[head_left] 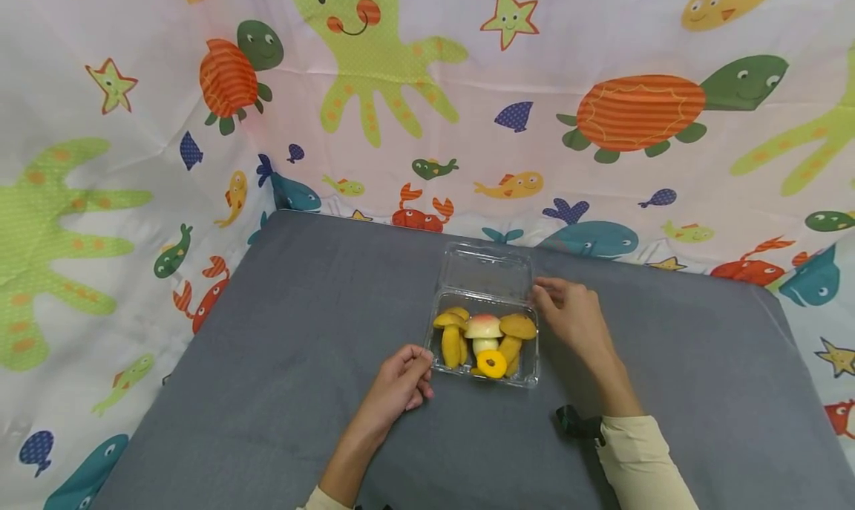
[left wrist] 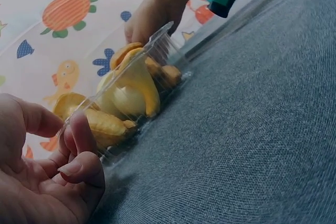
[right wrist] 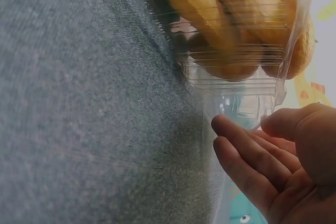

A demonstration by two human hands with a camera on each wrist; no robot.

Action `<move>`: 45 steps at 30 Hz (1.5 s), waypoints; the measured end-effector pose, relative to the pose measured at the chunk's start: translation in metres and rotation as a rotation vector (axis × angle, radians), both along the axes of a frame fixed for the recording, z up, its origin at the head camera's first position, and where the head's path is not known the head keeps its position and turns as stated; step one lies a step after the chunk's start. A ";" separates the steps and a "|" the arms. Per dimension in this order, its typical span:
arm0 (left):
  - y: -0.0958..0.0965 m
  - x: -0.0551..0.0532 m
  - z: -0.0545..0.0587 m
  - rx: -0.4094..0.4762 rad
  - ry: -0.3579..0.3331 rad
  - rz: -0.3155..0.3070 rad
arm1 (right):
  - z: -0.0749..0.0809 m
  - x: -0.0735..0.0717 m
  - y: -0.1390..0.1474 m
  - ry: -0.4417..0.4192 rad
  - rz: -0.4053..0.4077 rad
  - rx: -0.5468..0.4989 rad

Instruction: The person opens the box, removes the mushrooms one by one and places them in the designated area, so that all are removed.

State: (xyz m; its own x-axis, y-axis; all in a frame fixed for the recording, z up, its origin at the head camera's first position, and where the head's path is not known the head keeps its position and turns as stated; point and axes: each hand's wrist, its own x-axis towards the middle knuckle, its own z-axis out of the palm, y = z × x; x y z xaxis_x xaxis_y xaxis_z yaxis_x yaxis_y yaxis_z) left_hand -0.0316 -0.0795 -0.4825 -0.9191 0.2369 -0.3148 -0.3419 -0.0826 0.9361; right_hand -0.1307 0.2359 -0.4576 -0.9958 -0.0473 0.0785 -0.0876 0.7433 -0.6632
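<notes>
A clear plastic clamshell box (head_left: 524, 382) lies on the grey cloth with its lid (head_left: 486, 271) folded back away from me. Inside are toy-like mushrooms: brownish-yellow ones (head_left: 518, 327) at left and right, and a pale one with a red-tinged cap (head_left: 483, 324) between them. A round yellow piece with a hole (head_left: 492, 371) lies at the front. My left hand (head_left: 398, 384) pinches the rim at the box's front left corner between thumb and fingertips. At the lid's right edge, near the hinge, the thumb and fingers of my right hand (head_left: 576, 318) hold the thin plastic.
Grey cloth (head_left: 287, 332) covers the table around the box. A curtain (head_left: 434, 64) printed with sea animals hangs behind the table and along its left side. A dark wrist device (head_left: 576, 425) sits on the right wrist, by the sleeve.
</notes>
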 end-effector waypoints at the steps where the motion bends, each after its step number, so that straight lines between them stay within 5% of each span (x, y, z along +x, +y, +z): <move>1: 0.000 0.000 0.000 -0.006 0.006 0.002 | 0.000 0.000 0.000 0.003 -0.001 -0.005; 16: 0.003 0.000 -0.002 -0.009 0.044 0.066 | 0.003 0.013 -0.003 0.052 -0.053 -0.037; 24: 0.002 0.002 -0.002 -0.026 0.056 0.073 | 0.018 0.026 -0.007 0.157 -0.107 0.017; 36: 0.002 0.002 -0.001 -0.032 0.055 0.065 | 0.050 0.051 -0.013 0.262 0.108 0.051; 45: 0.004 0.002 -0.002 -0.028 0.047 0.061 | 0.063 0.070 -0.015 0.293 0.127 0.086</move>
State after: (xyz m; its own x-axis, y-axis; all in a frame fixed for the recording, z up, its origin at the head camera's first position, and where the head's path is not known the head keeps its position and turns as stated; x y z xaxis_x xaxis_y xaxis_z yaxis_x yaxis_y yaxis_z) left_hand -0.0292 -0.0760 -0.4844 -0.9457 0.1715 -0.2761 -0.2921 -0.0757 0.9534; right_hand -0.0608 0.2209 -0.3947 -0.9171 -0.1889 0.3510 -0.3613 0.7661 -0.5316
